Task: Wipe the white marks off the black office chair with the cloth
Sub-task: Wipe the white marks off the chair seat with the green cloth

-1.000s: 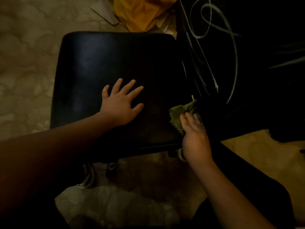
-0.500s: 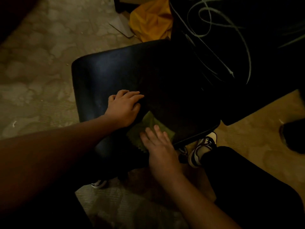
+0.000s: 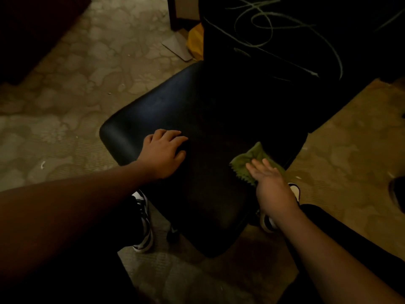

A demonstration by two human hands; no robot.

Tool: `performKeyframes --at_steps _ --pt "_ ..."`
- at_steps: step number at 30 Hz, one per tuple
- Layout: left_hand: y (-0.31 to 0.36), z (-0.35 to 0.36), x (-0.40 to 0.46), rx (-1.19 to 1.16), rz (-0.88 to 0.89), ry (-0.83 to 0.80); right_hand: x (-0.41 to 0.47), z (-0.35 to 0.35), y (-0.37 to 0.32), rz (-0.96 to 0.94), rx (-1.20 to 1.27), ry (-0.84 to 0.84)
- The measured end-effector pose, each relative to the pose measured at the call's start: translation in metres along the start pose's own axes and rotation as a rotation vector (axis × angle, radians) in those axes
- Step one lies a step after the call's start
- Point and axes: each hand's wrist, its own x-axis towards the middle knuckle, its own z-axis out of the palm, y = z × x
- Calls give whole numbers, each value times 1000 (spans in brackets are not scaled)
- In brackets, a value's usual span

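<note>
The black padded office chair (image 3: 197, 132) stands in front of me on the patterned beige carpet (image 3: 65, 106), its seat angled toward my knees. Looping white scribbled marks (image 3: 263, 34) cover its backrest at the top right. The small green cloth with a zigzag edge (image 3: 247, 161) lies on the seat near its right edge. My right hand (image 3: 271, 185) lies flat on the cloth, fingers straight and pressing it down. My left hand (image 3: 163, 150) rests on the seat's left part, well apart from the cloth, fingers slightly bent and holding nothing. My black-and-white sneakers (image 3: 142, 222) show beneath the seat. A yellow bag (image 3: 195, 40) sits beside the backrest.
</note>
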Motion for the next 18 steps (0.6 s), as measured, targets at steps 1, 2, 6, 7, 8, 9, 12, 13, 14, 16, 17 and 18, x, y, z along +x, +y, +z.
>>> performKeyframes --at_steps 1,2,6,7,8,9,12,13,14,16,17,18 --pt "-1 -1 -2 1 -3 -4 5 -4 7 27 5 0" --pt "-2 -2 -5 3 -6 -7 11 -9 10 64 29 13" --pt "-12 -4 -17 14 -34 -5 32 -26 1 243 72 60" --pt "-16 -4 -21 17 -42 -7 36 -26 -4 254 50 45" --pt "-18 -5 -23 22 -44 -11 38 -25 -11 252 30 34" --pt "-21 -5 -26 30 -40 -15 38 -22 -21 233 14 42" --pt "-22 -6 -33 47 8 -32 25 -2 -72 53 -38 74" --pt "-20 -6 -34 49 22 -37 18 9 -90 -34 -53 62" --pt "-18 -7 -35 51 30 -37 10 18 -104 -98 -51 56" --pt "-14 -11 -35 39 31 -34 1 25 -110 -133 -38 63" --pt "-13 -15 -34 30 28 -34 1 22 -102 -138 -34 63" --pt "-14 -20 -33 27 26 -39 1 18 -91 -148 -40 47"
